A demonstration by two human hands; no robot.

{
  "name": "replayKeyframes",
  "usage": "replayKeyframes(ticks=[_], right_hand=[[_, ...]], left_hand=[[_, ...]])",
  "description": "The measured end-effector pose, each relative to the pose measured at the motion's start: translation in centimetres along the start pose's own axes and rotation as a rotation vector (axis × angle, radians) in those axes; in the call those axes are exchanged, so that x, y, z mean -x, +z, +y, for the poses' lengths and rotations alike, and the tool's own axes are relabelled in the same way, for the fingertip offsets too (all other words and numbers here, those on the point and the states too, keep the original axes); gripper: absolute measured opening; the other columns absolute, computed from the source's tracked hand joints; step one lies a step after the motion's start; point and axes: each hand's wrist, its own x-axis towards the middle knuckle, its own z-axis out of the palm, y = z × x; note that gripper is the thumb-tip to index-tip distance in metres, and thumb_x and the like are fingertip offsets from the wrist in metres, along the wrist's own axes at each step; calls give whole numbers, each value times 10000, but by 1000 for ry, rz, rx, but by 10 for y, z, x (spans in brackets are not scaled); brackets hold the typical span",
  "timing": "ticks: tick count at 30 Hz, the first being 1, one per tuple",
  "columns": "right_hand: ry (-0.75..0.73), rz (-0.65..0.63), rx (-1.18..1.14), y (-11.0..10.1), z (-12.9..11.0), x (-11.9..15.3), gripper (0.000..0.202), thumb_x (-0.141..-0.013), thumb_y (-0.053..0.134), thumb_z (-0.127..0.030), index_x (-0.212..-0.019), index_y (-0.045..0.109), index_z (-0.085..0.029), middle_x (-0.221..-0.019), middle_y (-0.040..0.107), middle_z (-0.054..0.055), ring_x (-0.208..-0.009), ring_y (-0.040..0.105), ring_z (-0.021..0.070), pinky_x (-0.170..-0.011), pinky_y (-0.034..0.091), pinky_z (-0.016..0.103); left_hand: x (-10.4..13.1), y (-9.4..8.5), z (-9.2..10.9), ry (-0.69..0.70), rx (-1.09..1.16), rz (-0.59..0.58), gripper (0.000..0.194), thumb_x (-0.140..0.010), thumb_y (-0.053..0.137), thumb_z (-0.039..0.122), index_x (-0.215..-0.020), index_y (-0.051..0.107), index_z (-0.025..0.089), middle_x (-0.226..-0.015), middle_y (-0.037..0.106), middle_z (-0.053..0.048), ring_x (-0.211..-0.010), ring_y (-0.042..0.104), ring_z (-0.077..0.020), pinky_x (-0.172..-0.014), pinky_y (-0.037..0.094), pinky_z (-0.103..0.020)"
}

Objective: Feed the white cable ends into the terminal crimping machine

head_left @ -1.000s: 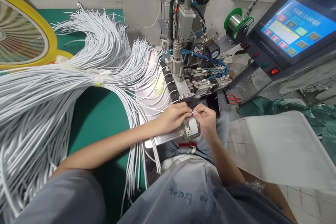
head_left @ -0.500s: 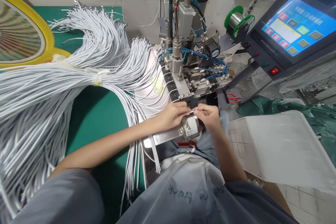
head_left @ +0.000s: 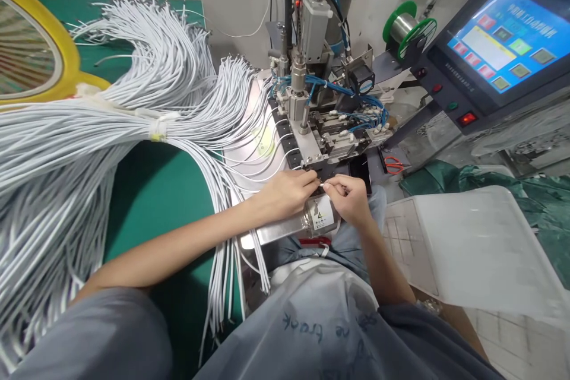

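Between my hands, in front of the machine, a short stretch of white cable [head_left: 322, 184] shows. My left hand [head_left: 291, 193] is closed on it with thumb and fingers. From the right, my right hand [head_left: 350, 196] pinches the end of the same cable, and its tip is hidden by the fingers. The machine [head_left: 307, 104] has metal cylinders and blue air hoses, and several white cables run into the black blocks [head_left: 285, 133] along its left side. Below my hands sits a motor with a white label [head_left: 321, 214].
A large tied bundle of white cables [head_left: 155, 129] spreads over the green table [head_left: 178, 190] on the left. A yellow-framed fan [head_left: 71, 53] stands at far left. On the right are a touch screen [head_left: 507, 41], a solder wire spool [head_left: 405, 29], red-handled scissors [head_left: 394, 165] and a translucent bin [head_left: 481, 243].
My right hand has moved slightly left, closer to my left hand, so less cable shows between them. The view has shifted a little.
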Motion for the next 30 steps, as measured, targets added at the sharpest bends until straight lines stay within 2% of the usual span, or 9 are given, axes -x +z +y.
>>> replayKeyframes(ticks=[5,8,11,14,16,22,26,30], right_hand=[[59,206,-105,16,6,4,224,-770,551,-268,-575,609,-174,-473,267,-61,-478,322,95,-514,338,263],[139,253,-136,21,11,8,226,-762,555,-309,-592,616,-173,-467,282,-61,-478,334,97,-535,367,270],[217,181,-147,19,26,6,226,-743,562,-330,-595,613,-167,-482,386,-44,-491,391,105,-527,381,265],[286,95,-238,15,46,1,191,-722,556,-327,-680,648,-165,-649,605,23,-612,539,143,-608,447,281],[334,53,-306,14,57,-2,185,-694,572,-327,-728,659,-168,-746,665,51,-680,588,163,-653,471,294],[394,-49,-351,16,65,-10,188,-659,616,-348,-677,632,-161,-636,636,19,-606,575,144,-606,471,278],[407,-38,-328,20,66,-13,209,-650,602,-369,-652,612,-161,-608,607,6,-573,543,131,-581,454,270],[402,-27,-312,22,67,-13,199,-641,596,-359,-645,605,-161,-605,602,4,-564,528,126,-586,447,270]], left_hand=[[0,10,3,-164,284,80,268,-891,403,188,-818,649,113,-667,547,-25,-582,518,-101,-515,380,-205],[-1,12,3,-155,409,27,260,-911,426,244,-879,647,112,-685,550,-20,-623,542,-98,-565,412,-194],[-1,15,1,-130,298,-136,242,-894,401,166,-953,626,102,-776,557,-46,-620,552,-101,-576,433,-207],[0,20,0,-148,70,-261,313,-824,376,52,-1058,583,67,-878,545,-90,-568,554,-112,-539,446,-241],[1,24,-1,-139,-22,-302,376,-792,372,14,-1122,548,52,-907,540,-105,-582,576,-130,-545,461,-258],[1,23,-1,-117,-74,-357,391,-811,364,25,-1165,525,58,-922,542,-107,-617,605,-147,-553,482,-263],[0,19,-1,-110,-77,-346,479,-797,358,10,-1266,444,61,-908,539,-99,-625,604,-149,-555,484,-262],[-1,19,-1,-106,-82,-355,464,-800,366,11,-1243,471,101,-911,531,-90,-656,612,-152,-571,486,-258]])
